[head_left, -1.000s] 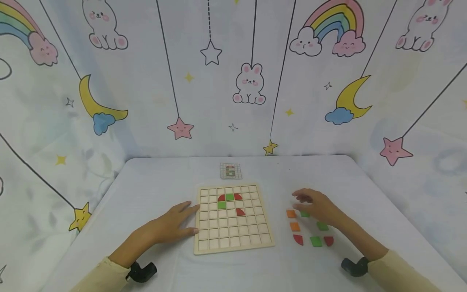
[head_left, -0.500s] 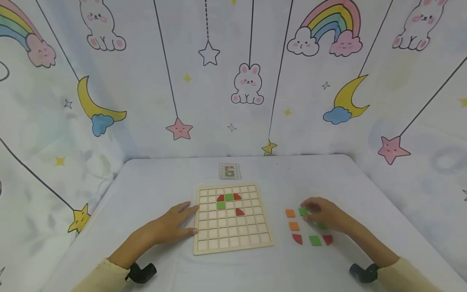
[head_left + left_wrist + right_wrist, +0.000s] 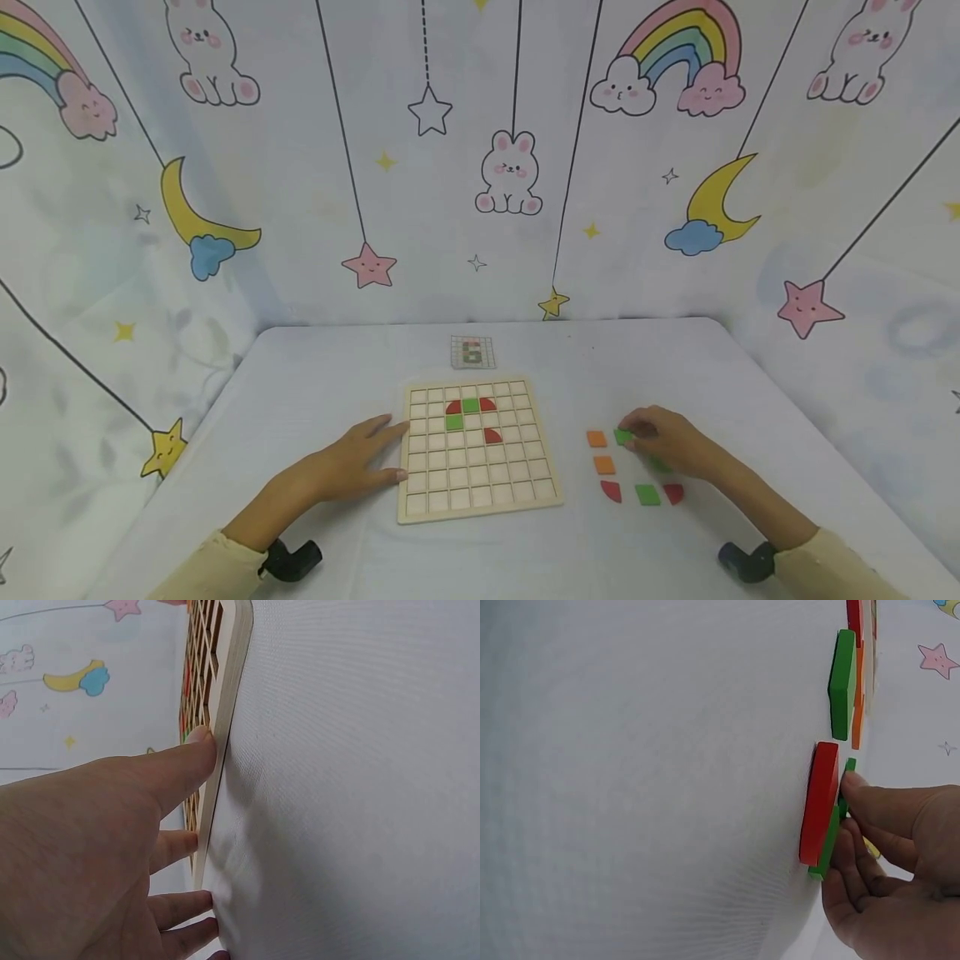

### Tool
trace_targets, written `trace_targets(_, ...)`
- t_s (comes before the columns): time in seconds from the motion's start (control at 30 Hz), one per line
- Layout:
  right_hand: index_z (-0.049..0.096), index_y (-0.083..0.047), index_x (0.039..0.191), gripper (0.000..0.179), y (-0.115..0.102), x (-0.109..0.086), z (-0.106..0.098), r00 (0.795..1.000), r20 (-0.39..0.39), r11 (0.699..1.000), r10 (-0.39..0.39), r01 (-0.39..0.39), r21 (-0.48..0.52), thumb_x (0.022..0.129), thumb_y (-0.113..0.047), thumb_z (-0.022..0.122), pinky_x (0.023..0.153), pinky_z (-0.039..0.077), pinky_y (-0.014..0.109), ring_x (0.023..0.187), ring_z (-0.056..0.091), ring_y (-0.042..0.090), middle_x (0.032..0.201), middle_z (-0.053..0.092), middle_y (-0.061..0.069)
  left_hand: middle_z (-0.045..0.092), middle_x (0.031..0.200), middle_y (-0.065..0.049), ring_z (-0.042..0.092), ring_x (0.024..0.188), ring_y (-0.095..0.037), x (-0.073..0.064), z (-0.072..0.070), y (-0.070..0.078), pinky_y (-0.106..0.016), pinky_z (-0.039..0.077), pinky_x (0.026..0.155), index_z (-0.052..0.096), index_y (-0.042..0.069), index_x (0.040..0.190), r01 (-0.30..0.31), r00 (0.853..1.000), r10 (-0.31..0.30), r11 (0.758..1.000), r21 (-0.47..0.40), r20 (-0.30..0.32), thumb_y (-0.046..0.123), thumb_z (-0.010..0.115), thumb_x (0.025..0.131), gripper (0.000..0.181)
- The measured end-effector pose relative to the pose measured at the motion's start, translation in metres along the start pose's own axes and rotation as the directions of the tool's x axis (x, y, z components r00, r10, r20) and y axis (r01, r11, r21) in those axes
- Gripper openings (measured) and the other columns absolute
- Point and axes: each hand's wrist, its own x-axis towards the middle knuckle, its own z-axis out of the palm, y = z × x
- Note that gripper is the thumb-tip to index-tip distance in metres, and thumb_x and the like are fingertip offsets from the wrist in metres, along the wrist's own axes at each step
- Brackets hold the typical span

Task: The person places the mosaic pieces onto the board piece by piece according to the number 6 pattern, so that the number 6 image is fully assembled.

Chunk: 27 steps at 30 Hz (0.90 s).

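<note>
A wooden grid board (image 3: pixel 480 479) lies on the white table. In it sit three red quarter-round tiles and two green square tiles, one green square (image 3: pixel 454 422) being in the second row of pieces. My left hand (image 3: pixel 348 462) rests beside the board, fingers extended and thumb and fingertips against its left edge. To the right of the board, my right hand (image 3: pixel 667 442) pinches a green square tile (image 3: pixel 623 436) between thumb and fingers. Another green tile (image 3: pixel 825 844) is partly under that hand in the head view.
Around the right hand lie two orange squares, the nearer one (image 3: pixel 604 465) below the other. Closer to me are a red quarter-round (image 3: pixel 611 492), a green square (image 3: pixel 648 494) and a second red piece (image 3: pixel 674 493). A pattern card (image 3: pixel 472 352) lies behind the board.
My right hand has come down and to the right onto the green square tile, its fingers closing on it. The left hand stays at the board's edge.
</note>
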Motion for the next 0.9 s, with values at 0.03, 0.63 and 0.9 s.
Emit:
trace_targets(0.03,0.070,-0.006,0.125,0.029,-0.001,0.000,0.000,1.000,0.000,1.000,-0.004,0.004,-0.006,0.098,-0.016,0.075,0.103,0.056,0.055,0.121,0.065,0.036,0.126,0.071,0.012,0.028,0.168,-0.029,0.028,0.154,-0.053,0.000,0.000,0.000,-0.070,0.031,0.121,0.039,0.013,0.164,0.003,1.000,-0.003,1.000,0.001,0.001,0.053,0.070,0.099,0.082)
trace_targets(0.63,0.068,-0.003,0.124,0.027,-0.040,0.029,0.006,0.999,-0.022,0.997,-0.049,0.047,-0.061,0.099,-0.013,0.073,0.098,0.058,0.051,0.111,0.063,0.029,0.118,0.066,0.010,0.027,0.168,-0.030,0.027,0.154,-0.053,-0.002,-0.002,0.004,-0.071,0.031,0.121,0.039,0.013,0.164,-0.001,1.000,0.001,1.000,-0.007,-0.001,0.051,0.070,0.099,0.082)
trace_targets(0.9,0.068,-0.004,0.121,0.022,-0.075,0.054,0.028,0.996,-0.013,0.995,-0.088,0.087,-0.041,0.100,-0.012,0.071,0.101,0.055,0.050,0.112,0.061,0.026,0.116,0.063,0.009,0.025,0.169,-0.029,0.026,0.155,-0.053,-0.002,-0.002,0.004,-0.072,0.030,0.121,0.037,0.015,0.165,0.015,1.000,-0.014,1.000,-0.015,0.011,0.052,0.070,0.100,0.082)
